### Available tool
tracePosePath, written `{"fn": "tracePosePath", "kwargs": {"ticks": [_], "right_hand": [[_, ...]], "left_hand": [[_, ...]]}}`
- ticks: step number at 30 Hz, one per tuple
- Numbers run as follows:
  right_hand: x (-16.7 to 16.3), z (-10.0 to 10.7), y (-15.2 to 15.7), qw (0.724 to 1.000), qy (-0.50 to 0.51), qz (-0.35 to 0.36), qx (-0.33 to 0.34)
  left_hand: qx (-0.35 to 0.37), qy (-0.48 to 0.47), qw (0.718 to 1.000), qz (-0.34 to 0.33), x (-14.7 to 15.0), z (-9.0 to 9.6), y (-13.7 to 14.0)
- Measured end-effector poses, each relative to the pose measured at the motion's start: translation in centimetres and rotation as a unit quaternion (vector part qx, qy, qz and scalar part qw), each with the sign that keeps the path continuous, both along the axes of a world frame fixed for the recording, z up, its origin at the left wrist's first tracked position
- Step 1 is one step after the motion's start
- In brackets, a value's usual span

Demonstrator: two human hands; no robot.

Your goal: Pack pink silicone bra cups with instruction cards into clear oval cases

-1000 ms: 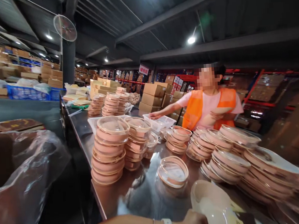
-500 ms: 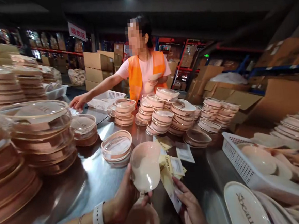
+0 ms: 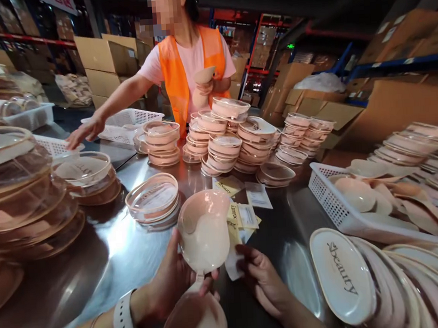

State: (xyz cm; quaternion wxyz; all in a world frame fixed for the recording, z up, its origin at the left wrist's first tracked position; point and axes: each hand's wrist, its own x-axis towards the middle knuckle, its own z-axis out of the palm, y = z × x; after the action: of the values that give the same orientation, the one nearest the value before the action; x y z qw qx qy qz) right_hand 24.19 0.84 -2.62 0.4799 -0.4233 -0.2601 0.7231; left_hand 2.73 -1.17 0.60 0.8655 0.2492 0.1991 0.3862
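Observation:
My left hand (image 3: 174,277) is closed around a pale pink stick-on bra (image 3: 205,240). Its two shiny cups are joined by a small clasp, one cup above my fingers and the other hanging below. Beside it, my right hand (image 3: 263,283) pinches the end of a thin white slip (image 3: 233,259) that lies by the upper cup's edge. Just beyond are several yellow and white printed packets (image 3: 241,215) on the metal table (image 3: 110,271). A low stack of clear-lidded oval cases (image 3: 153,201) stands left of the upper cup.
Tall stacks of cases (image 3: 22,197) rise at left, with more stacks (image 3: 223,148) ahead. At right are a white basket (image 3: 328,199) of bra cups and a leaning row of lidded cases (image 3: 343,275). Across the table, a person in an orange vest (image 3: 175,72) reaches toward baskets.
My view has tilted down and shifted slightly. My right hand has drawn nearer the upper cup with the white slip. The co-worker's outstretched hand has moved over a basket.

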Motion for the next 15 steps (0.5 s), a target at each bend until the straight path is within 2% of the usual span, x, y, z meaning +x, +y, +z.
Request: {"fn": "tracePosePath", "kwargs": {"ticks": [4, 10, 15], "right_hand": [[0.09, 0.2, -0.06, 1.0, -0.003, 0.009, -0.017], [0.17, 0.16, -0.36, 0.999, 0.005, 0.049, 0.006], [0.4, 0.09, -0.25, 1.0, 0.0, 0.027, -0.015]], "left_hand": [[-0.015, -0.013, 1.0, -0.015, 0.19, 0.38, -0.31], [-0.036, -0.029, 0.999, -0.018, 0.1, 0.29, -0.48], [-0.029, -0.032, 0.999, -0.03, 0.13, 0.03, -0.56]]}}
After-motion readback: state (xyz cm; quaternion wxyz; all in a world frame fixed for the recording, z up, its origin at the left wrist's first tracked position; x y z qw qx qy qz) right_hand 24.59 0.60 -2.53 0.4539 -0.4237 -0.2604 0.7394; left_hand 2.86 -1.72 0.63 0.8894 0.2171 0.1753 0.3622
